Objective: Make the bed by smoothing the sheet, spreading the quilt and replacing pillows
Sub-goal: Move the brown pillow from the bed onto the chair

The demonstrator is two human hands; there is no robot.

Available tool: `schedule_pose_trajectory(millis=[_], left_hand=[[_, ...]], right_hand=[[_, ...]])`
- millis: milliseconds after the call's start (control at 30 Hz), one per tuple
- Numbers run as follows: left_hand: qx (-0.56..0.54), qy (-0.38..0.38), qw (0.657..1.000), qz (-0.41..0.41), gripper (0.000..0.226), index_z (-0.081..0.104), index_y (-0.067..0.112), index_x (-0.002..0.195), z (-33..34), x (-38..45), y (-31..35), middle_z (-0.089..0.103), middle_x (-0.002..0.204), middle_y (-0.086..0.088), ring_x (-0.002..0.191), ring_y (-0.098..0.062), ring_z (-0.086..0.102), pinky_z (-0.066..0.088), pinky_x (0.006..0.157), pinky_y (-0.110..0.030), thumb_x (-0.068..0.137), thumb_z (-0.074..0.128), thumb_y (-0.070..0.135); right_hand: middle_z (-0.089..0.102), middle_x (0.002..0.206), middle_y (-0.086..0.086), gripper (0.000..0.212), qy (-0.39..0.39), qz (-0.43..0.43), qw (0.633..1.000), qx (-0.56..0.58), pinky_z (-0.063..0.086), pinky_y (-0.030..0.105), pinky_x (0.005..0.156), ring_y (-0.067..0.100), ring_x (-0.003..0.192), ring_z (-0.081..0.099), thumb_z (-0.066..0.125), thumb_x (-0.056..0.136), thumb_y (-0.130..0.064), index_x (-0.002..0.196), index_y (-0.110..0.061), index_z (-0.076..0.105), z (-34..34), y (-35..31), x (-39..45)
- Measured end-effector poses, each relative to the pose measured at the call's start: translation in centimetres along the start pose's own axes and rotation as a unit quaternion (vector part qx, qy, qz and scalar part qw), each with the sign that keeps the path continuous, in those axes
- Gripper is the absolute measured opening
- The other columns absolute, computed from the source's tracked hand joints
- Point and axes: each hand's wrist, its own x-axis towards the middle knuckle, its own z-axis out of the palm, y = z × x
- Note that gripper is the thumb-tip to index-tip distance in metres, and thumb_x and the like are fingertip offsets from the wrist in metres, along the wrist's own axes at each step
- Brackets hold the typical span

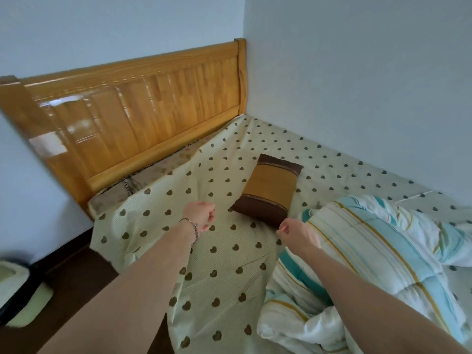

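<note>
Cotton sheet, cream with dark heart prints, covers the mattress but lies loose: near the headboard its top edge is pulled back and rucked, exposing a floral under-layer just below the wooden rail. One small pillow, ochre with brown end bands, rests on the sheet a little out from the headboard, toward the wall side. My quilt, white with teal and yellow stripes, is bunched in a heap further from the headboard than the pillow, touching its near end.

Both arms reach over the sheet. My left hand hovers with fingers curled loosely inward, holding nothing. My right hand sits at the quilt's edge, fingers curled; I cannot tell whether they pinch fabric.

Handling judgement: the sheet is thin, limp and light, so it will drag and wrinkle unless pulled taut from a corner or hem. Take hold at the rucked edge by the headboard. The quilt looks padded, bulky yet soft; grip two corners, not the middle. The pillow appears firm and light, liftable one-handed.
</note>
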Motion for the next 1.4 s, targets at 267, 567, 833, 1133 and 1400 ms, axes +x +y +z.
schedule_pose_trajectory(millis=[267, 567, 833, 1133, 1400], left_hand=[[0.073, -0.104, 0.992, 0.000, 0.011, 0.063, 0.010, 0.103, 5.9, 13.4, 4.3, 0.062, 0.079, -0.002, 0.068, -0.013, 0.060, 0.046, 0.056, -0.026, 0.095, 0.057, 0.014], [0.180, -0.156, 0.971, 0.021, 0.023, 0.061, 0.017, 0.116, 12.4, 26.1, 2.5, 0.065, 0.086, -0.003, 0.069, -0.013, 0.059, 0.046, 0.057, -0.024, 0.094, 0.057, 0.012], [0.371, -0.163, 0.906, 0.121, 0.041, 0.056, 0.027, 0.133, 19.1, 38.6, -5.7, 0.047, 0.140, -0.004, 0.120, -0.021, 0.051, 0.042, 0.095, -0.028, 0.092, 0.060, 0.031], [0.356, -0.107, 0.923, 0.102, 0.086, 0.013, 0.026, 0.154, 22.3, 50.1, -12.5, 0.028, 0.152, -0.016, 0.134, -0.036, 0.038, 0.034, 0.109, -0.044, 0.087, 0.061, 0.051], [0.451, -0.098, 0.876, 0.137, 0.072, 0.030, 0.019, 0.146, 22.2, 51.4, -15.2, 0.059, 0.121, -0.012, 0.109, -0.031, 0.057, 0.047, 0.095, -0.041, 0.085, 0.067, 0.024]], right_hand=[[0.065, 0.091, -0.006, 0.016, 0.023, 0.100, 0.995, 0.009, 0.053, 0.030, 0.070, 0.012, 0.083, 0.062, 0.056, 0.095, -0.040, 0.098, -0.025, 0.064, 0.7, 0.2, 8.5], [0.065, 0.085, -0.007, 0.016, 0.018, 0.161, 0.987, 0.005, 0.054, 0.030, 0.069, 0.011, 0.077, 0.062, 0.056, 0.095, -0.041, 0.092, -0.026, 0.062, 4.4, 2.3, 19.5], [0.065, 0.099, -0.006, 0.023, -0.033, 0.150, 0.988, -0.006, 0.053, 0.032, 0.077, 0.013, 0.090, 0.061, 0.057, 0.094, -0.045, 0.104, -0.026, 0.064, 14.4, 8.9, 30.4], [0.051, 0.140, 0.010, 0.086, 0.003, 0.245, 0.958, 0.152, 0.046, 0.045, 0.102, 0.030, 0.126, 0.051, 0.057, 0.084, -0.067, 0.146, -0.013, 0.031, 22.2, 15.5, 39.6], [0.052, 0.138, 0.013, 0.096, -0.064, 0.290, 0.949, 0.109, 0.047, 0.042, 0.101, 0.032, 0.124, 0.053, 0.075, 0.079, -0.052, 0.146, -0.002, 0.026, 24.0, 15.9, 40.5]])
